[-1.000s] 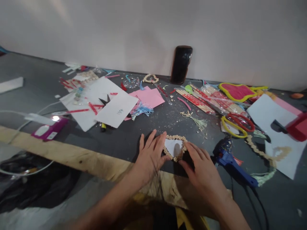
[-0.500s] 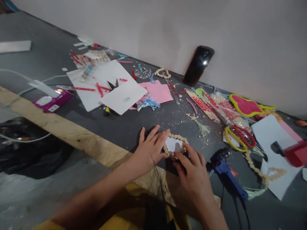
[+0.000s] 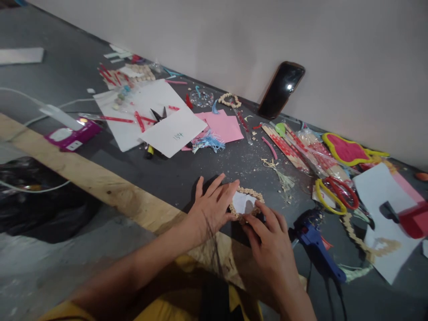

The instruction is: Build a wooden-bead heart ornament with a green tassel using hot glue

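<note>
A small ring-like frame [image 3: 253, 193] of knobbly beige pieces, with white paper [image 3: 241, 203] inside it, lies at the near edge of the dark table. My left hand [image 3: 210, 207] grips its left side between thumb and index finger, while the other fingers fan out over the tabletop. On the lower right side, my right hand [image 3: 272, 236] pinches the rim with thumb and fingertips. Parts of the rim are hidden under the fingers of both hands. Right of my right hand lies a blue glue gun [image 3: 316, 245].
Scissors [image 3: 346, 191] with red and yellow handles lie beyond the glue gun. Bagged sticks [image 3: 284, 145], pink paper [image 3: 227, 127] and white sheets [image 3: 175, 133] spread across the back. A phone [image 3: 281, 89] leans on the wall. A purple device [image 3: 72, 136] with a cable sits left.
Both hands keep their hold on the beige frame, with only a slight shift of the right fingers along its lower edge. The whole view has moved slightly.
</note>
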A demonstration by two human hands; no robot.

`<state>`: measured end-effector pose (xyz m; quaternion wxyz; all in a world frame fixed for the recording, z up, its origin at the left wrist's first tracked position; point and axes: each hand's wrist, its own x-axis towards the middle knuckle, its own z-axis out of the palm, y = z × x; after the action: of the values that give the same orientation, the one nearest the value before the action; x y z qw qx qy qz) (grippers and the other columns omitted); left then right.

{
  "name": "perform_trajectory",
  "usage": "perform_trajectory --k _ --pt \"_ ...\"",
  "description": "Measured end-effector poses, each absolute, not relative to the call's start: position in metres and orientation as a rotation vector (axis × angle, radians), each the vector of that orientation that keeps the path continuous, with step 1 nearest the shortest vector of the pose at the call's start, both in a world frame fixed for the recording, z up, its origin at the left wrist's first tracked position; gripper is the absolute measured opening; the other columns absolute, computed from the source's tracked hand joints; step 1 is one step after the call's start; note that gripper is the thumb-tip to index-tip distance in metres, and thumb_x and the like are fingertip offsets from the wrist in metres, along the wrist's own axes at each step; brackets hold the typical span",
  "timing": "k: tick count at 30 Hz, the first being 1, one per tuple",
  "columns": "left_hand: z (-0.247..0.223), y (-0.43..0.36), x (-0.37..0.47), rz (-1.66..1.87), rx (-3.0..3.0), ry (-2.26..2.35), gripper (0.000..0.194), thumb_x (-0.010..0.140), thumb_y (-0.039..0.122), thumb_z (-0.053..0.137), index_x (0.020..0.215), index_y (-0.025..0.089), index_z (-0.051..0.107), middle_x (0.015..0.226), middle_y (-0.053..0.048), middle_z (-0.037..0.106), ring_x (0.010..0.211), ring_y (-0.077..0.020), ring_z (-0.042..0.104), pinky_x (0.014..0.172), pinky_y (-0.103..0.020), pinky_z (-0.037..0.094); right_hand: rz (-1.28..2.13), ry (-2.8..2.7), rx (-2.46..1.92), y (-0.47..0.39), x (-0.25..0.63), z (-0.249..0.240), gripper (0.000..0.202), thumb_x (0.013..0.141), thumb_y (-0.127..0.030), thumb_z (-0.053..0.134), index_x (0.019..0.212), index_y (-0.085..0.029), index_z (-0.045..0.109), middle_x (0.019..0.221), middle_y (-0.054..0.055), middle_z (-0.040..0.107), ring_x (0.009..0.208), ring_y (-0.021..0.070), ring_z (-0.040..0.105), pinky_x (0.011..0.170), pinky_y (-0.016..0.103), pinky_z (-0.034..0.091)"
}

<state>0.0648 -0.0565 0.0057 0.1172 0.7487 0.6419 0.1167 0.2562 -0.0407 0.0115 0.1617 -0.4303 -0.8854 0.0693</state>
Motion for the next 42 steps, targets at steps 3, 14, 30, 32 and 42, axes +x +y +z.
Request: perform_trajectory --k 3,14,30,32,42 --pt "0.005 -0.057 0.065 0.355 2.189 1.881 0.064 0.093 0.051 0.037 0.146 0.019 0.022 0.141 -0.012 0.046 0.141 -0.0282 0.021 0.109 -0.062 0.012 0.201 -2.526 -1.233 -0.041 0.256 0.012 0.022 0.089 -0.024 0.05 0.101 -0.025 0.068 0.125 0.01 0.055 0.108 0.0266 0.048 0.089 0.046 0.05" --pt "0.009 -0.056 0.068 0.346 2.173 1.874 0.064 0.093 0.053 0.034 0.146 0.019 0.021 0.142 -0.011 0.045 0.141 -0.0276 0.019 0.108 -0.063 0.013 0.201 -2.547 -1.227 -0.042 0.256 0.014 0.019 0.089 -0.022 0.051 0.1 -0.023 0.067 0.127 0.01 0.052 0.109 0.0273 0.045 0.089 0.047 0.049" --pt "0.009 -0.055 0.066 0.305 2.149 1.802 0.071 0.09 0.059 0.033 0.146 0.017 0.023 0.146 -0.013 0.039 0.141 -0.0314 0.018 0.109 -0.063 0.012 0.137 -2.559 -1.255 -0.046 0.258 0.013 0.023 0.088 -0.023 0.05 0.105 -0.02 0.066 0.126 0.012 0.054 0.108 0.0281 0.045 0.09 0.047 0.048" --pt "0.009 -0.054 0.066 0.311 2.149 1.787 0.071 0.089 0.059 0.036 0.146 0.017 0.023 0.146 -0.013 0.039 0.141 -0.032 0.018 0.109 -0.063 0.011 0.138 -2.561 -1.247 -0.046 0.259 0.012 0.024 0.088 -0.023 0.05 0.107 -0.019 0.065 0.126 0.012 0.054 0.109 0.0282 0.045 0.09 0.047 0.048" --pt "0.008 -0.058 0.059 0.482 2.189 1.719 0.044 0.092 0.034 0.048 0.135 0.026 0.045 0.141 -0.011 0.044 0.139 -0.0326 0.024 0.109 -0.061 0.016 0.045 -2.492 -1.26 -0.048 0.253 0.019 0.028 0.087 -0.034 0.054 0.106 -0.017 0.066 0.123 0.014 0.054 0.11 0.0295 0.041 0.093 0.048 0.042"
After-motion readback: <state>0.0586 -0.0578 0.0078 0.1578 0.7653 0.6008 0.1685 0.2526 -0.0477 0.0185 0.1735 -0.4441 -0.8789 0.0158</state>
